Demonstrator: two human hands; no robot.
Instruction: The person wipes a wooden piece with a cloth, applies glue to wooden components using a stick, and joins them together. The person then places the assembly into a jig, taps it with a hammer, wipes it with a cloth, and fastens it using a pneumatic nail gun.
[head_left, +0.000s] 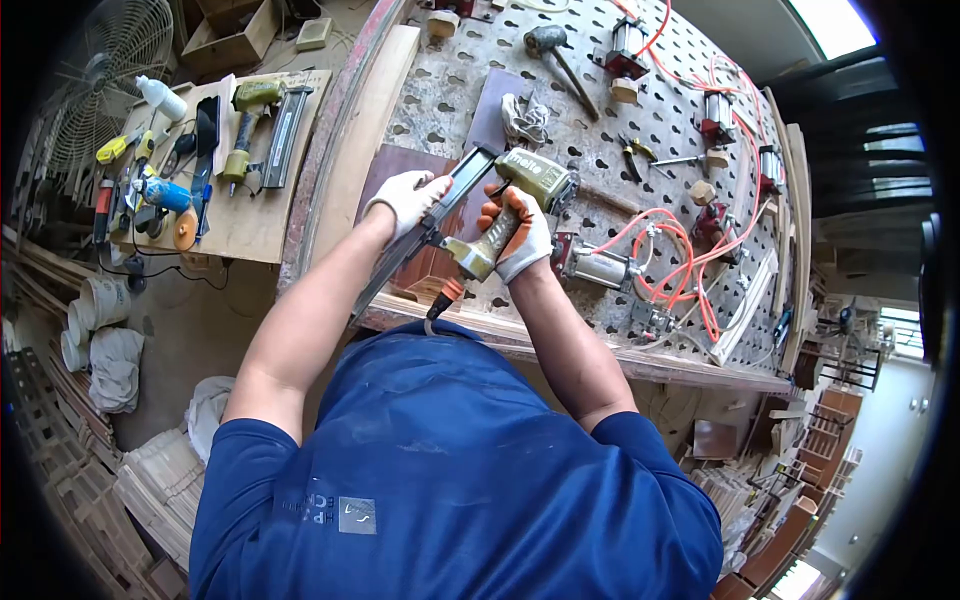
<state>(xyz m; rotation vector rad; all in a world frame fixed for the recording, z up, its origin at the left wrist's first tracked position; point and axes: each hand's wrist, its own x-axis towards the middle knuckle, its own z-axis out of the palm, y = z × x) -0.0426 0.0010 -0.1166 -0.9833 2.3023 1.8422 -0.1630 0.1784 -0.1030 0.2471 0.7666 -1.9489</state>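
- Left hand (408, 203): white glove; grip placed at the long magazine (418, 232) of the nail gun (540, 178), fingers bent against its edge. The far side of the fingers is hidden; how fully the grip is closed cannot be told.
- Right hand (525, 240): white and orange glove; grip closed around the handle of the nail gun, fingers wrapped.
- Nail gun: olive green, held above the near part of the perforated table (430, 95), between the person's forearms. Its magazine runs slantwise down towards the near edge of the table. An orange and black hose connector (449, 293) is attached at the handle end.
- Beneath and beside the magazine: a reddish-brown panel (402, 170).
- Beyond the nail gun: a bundle of white cord (525, 118), and a mallet (546, 41) further off.
- To the right: a wooden handle (608, 200), pliers (630, 160), a metal cylinder (600, 267) and looped orange hoses (688, 262).
- Separate side board (262, 220), left of the table: a second nail gun (241, 150), a white bottle (163, 99) and assorted hand tools.
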